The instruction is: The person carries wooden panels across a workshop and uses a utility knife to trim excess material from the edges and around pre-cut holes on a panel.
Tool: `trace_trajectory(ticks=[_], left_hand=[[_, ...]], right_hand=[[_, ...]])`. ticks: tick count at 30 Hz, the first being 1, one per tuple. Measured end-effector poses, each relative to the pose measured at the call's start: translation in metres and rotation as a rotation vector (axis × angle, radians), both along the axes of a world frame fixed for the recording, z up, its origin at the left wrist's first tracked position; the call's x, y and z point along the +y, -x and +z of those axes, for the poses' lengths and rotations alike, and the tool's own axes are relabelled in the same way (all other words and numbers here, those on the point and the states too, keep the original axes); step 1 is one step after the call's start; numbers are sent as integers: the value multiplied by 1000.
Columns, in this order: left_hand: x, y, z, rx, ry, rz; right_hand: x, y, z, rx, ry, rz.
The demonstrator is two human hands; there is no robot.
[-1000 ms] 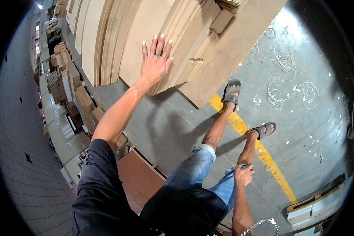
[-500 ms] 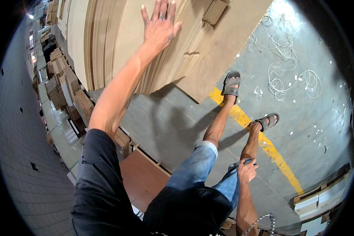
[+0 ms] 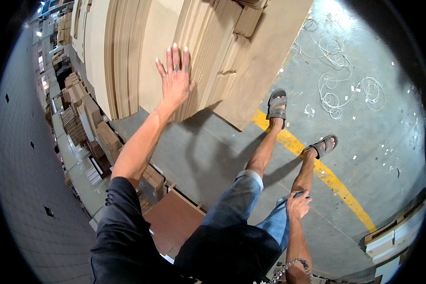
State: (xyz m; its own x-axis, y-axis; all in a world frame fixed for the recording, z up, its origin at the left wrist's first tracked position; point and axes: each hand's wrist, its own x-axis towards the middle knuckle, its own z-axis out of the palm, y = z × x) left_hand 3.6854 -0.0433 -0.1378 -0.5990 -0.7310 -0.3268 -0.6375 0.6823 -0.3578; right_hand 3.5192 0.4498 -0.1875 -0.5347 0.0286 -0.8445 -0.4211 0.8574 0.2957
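My left hand [image 3: 176, 87] lies with its fingers stretched out against a light brown board [image 3: 157, 52], beside a stack of thin upright boards [image 3: 201, 57]. Its palm faces the board and nothing is held in it. My right hand [image 3: 298, 204] is at my right knee, its fingers bent round the hem of my denim shorts [image 3: 275, 215]. Part of what those fingers cover is hidden. Right of the stack, a wide flat brown panel [image 3: 265, 61] reaches down toward my left sandal [image 3: 277, 108].
A yellow line [image 3: 336, 182] crosses the grey floor under my feet. Loose white cord [image 3: 333, 52] and scraps lie at the far right. More stacked boards [image 3: 78, 102] stand at the left, a reddish-brown panel [image 3: 175, 220] near my legs, and white boards [image 3: 386, 241] at lower right.
My left hand has come down and nearer along the boards, from the picture's top edge, fingers still spread. My right hand has stayed at the knee. The view has shifted slightly.
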Motion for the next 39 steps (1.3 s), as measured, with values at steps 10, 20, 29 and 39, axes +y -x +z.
trace_trajectory(ticks=[10, 20, 29, 39], left_hand=[[-84, 103, -28, -163, 303, -295], [35, -14, -43, -1443, -149, -961], [-64, 53, -60, -876, 15, -783], [27, -50, -38, -1088, -160, -868]], right_hand=[[2, -2, -2, -15, -11, 27], [13, -16, -9, -5, 5, -34], [16, -20, -13, 14, 55, -59], [17, -10, -11, 25, 75, -92]])
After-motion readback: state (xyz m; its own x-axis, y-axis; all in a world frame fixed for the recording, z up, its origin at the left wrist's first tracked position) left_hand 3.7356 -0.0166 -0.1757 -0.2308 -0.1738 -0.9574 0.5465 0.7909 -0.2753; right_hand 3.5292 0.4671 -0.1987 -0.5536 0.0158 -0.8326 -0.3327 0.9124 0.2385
